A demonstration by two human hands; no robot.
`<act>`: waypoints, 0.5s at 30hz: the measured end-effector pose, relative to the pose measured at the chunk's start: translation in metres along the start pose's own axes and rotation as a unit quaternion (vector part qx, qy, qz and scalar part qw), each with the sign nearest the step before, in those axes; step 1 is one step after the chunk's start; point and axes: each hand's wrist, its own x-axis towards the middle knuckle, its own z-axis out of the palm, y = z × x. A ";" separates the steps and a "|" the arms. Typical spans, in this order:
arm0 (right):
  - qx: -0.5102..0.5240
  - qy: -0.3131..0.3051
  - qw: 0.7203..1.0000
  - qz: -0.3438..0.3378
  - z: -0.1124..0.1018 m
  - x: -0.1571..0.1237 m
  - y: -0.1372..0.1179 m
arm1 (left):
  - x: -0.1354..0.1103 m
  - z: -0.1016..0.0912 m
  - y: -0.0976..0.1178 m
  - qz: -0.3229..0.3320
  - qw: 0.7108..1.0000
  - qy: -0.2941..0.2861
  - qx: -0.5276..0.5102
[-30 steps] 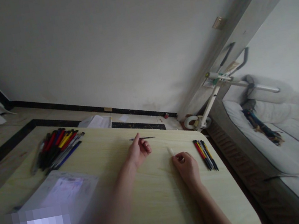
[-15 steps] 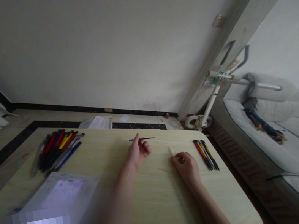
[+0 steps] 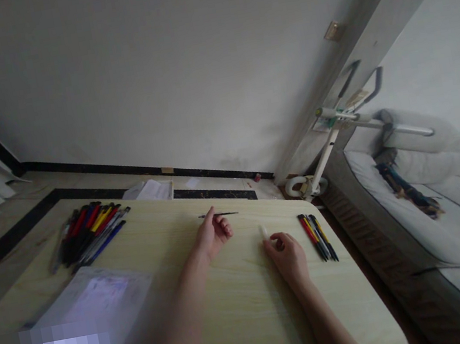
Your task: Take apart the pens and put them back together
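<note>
My left hand point(image 3: 214, 235) is closed, fingers curled and thumb raised, over the far half of the table. A thin dark pen refill point(image 3: 229, 213) runs crosswise behind the thumb, seemingly pinched there. My right hand point(image 3: 286, 254) is closed near the tabletop, with a whitish translucent pen barrel point(image 3: 263, 230) between thumb and fingers, its far end sticking out. Right of that hand lies a small row of pens point(image 3: 317, 238), with red, yellow and clear parts and black ends. The fingertips of both hands are partly hidden.
A large pile of pens point(image 3: 93, 231) lies at the table's point(image 3: 241, 312) far left. Nearer me is a translucent sheet or bag point(image 3: 100, 295), beside a pixelated bright patch. Exercise equipment point(image 3: 325, 158) and a grey sofa point(image 3: 396, 208) stand to the right, a wall beyond.
Both hands stay almost still, holding the same things. The view has shifted very slightly.
</note>
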 end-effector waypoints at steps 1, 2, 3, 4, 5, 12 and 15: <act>0.002 0.001 1.000 0.001 0.000 0.000 0.000 | 0.000 0.000 0.000 0.000 1.000 0.001 0.000; 0.006 0.002 1.000 0.002 0.000 0.000 0.000 | 0.000 0.000 0.000 -0.001 1.000 0.001 -0.001; 0.011 0.002 1.000 0.005 0.000 0.000 -0.001 | 0.000 -0.001 0.000 -0.003 1.000 0.002 -0.001; 0.016 0.003 1.000 0.010 0.000 0.000 -0.001 | 0.000 -0.001 0.000 -0.005 1.000 0.002 -0.002; 0.023 0.002 1.000 0.017 0.000 0.000 -0.002 | 0.000 -0.001 0.000 -0.007 1.000 0.002 -0.003; 0.100 -0.027 0.993 0.053 -0.004 0.001 -0.004 | 0.002 -0.004 -0.001 0.006 1.000 0.003 0.000; 0.126 -0.032 0.990 0.059 -0.008 0.003 -0.005 | 0.003 -0.007 -0.002 0.004 1.000 0.004 -0.001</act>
